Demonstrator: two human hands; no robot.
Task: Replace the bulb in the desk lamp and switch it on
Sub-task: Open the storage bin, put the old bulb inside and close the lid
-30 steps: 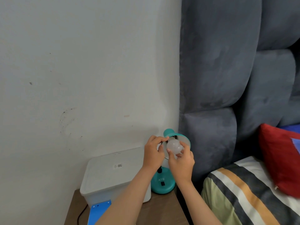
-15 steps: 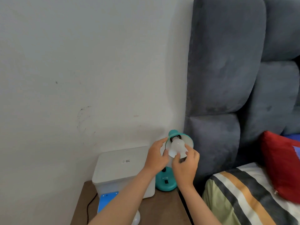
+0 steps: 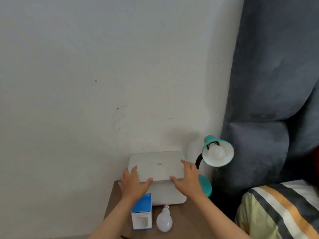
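Note:
A teal desk lamp stands at the right of the bedside table, its shade [image 3: 224, 162] tilted toward me with a white bulb [image 3: 216, 152] seated in the socket. The lamp's round base [image 3: 206, 186] is partly hidden behind my right hand [image 3: 187, 179]. A second white bulb [image 3: 164, 219] lies loose on the table near the front. My left hand [image 3: 133, 183] and my right hand hover open, fingers spread, over the front of the white storage box [image 3: 156, 164]. Neither hand holds anything.
A blue and white bulb carton [image 3: 141, 211] stands on the wooden table [image 3: 186, 219] beside the loose bulb. The white wall is behind. A grey padded headboard [image 3: 269, 100] and a striped pillow [image 3: 276, 209] lie to the right.
Both hands have let go of the bulb and lamp shade and dropped down-left over the white box. The view has tilted down, showing the carton and loose bulb.

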